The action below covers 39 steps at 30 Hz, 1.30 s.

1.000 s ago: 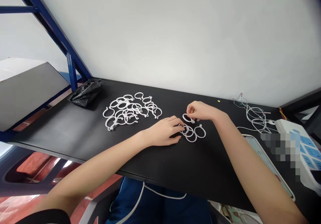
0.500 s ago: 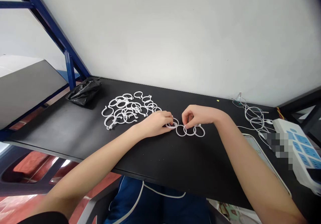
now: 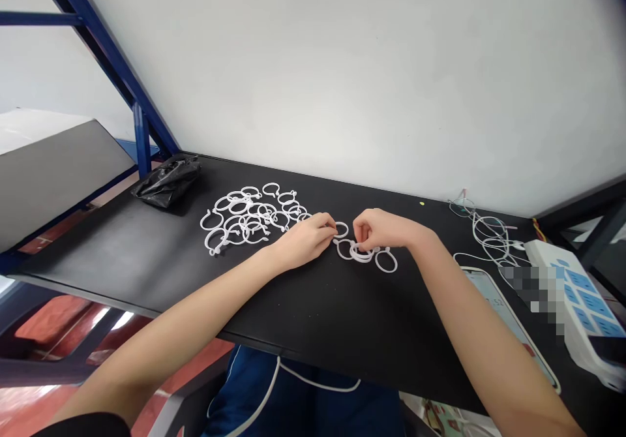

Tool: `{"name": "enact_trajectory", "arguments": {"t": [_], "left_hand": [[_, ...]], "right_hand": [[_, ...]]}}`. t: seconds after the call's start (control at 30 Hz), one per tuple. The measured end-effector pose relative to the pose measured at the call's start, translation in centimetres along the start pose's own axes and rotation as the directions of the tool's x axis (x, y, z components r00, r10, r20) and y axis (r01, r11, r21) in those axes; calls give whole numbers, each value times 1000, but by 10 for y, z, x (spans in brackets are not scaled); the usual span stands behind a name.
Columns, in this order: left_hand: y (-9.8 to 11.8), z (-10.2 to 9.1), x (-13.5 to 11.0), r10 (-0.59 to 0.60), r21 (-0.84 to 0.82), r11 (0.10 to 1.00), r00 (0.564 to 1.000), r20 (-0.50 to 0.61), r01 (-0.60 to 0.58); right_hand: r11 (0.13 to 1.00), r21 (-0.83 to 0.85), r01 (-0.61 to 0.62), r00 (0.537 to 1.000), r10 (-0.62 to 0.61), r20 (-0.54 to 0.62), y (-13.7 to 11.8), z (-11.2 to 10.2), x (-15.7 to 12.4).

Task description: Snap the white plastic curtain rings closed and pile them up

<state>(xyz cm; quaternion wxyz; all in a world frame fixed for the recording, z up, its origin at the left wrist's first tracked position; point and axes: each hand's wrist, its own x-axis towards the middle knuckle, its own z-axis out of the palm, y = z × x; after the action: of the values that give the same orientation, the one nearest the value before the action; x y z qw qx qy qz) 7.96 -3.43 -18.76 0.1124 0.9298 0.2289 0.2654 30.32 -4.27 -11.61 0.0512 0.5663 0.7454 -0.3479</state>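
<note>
My left hand (image 3: pixel 309 238) is closed in a pinch at the edge of a white plastic curtain ring (image 3: pixel 345 224). My right hand (image 3: pixel 379 227) has its fingers curled down and pinched on overlapping curtain rings (image 3: pixel 362 259) on the black table; the fingertips are partly hidden. One ring (image 3: pixel 341 252) lies on the left of these, between the two hands. On their right, another ring (image 3: pixel 387 269) lies apart, its small eyelet at the top. Left of my left hand spreads a loose pile of curtain rings (image 3: pixel 239 236), many overlapping.
The black table (image 3: pixel 195 274) backs onto a pale wall. A black plastic bag (image 3: pixel 167 181) lies at the far left. On the right are a phone (image 3: pixel 503 316), a tangle of white cables (image 3: pixel 491 235) and a white power strip (image 3: pixel 562 274) with blue sockets.
My right hand has drawn a curtain ring left, so it now overlaps another; a gap has opened to the rightmost ring. My left hand stays near its ring. The view has shifted slightly.
</note>
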Motion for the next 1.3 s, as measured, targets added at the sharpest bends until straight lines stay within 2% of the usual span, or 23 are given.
{"name": "enact_trajectory", "arguments": {"t": [0.13, 0.23, 0.4, 0.57, 0.83, 1.0, 1.1, 1.3], "left_hand": [[5, 1, 0, 24, 17, 1000, 999, 38, -25], [4, 1, 1, 4, 32, 999, 999, 46, -6], [0, 8, 0, -58, 65, 997, 995, 77, 53], [-4, 9, 0, -111, 47, 993, 990, 84, 107], [-10, -1, 0, -175, -77, 981, 983, 54, 179], [-12, -8, 3, -239, -224, 948, 970, -39, 225], [-9, -9, 5, -261, -303, 924, 964, -56, 232], [-7, -10, 4, -278, -426, 871, 960, -20, 244]], "right_hand": [[999, 7, -43, 999, 44, -12, 12, -13, -7], [1000, 10, -15, 999, 16, -49, 11, -18, -10], [992, 5, 128, 990, -127, -68, -4, -5, -2], [981, -4, 192, 977, -192, -97, -9, 14, 11], [964, 50, 259, 957, -250, -144, -15, 7, 3], [964, 73, 257, 965, -251, -75, -18, 2, -5], [967, 77, 244, 970, -242, -24, -21, -2, -11], [992, 60, 109, 986, -101, -132, -28, -13, -30]]}}
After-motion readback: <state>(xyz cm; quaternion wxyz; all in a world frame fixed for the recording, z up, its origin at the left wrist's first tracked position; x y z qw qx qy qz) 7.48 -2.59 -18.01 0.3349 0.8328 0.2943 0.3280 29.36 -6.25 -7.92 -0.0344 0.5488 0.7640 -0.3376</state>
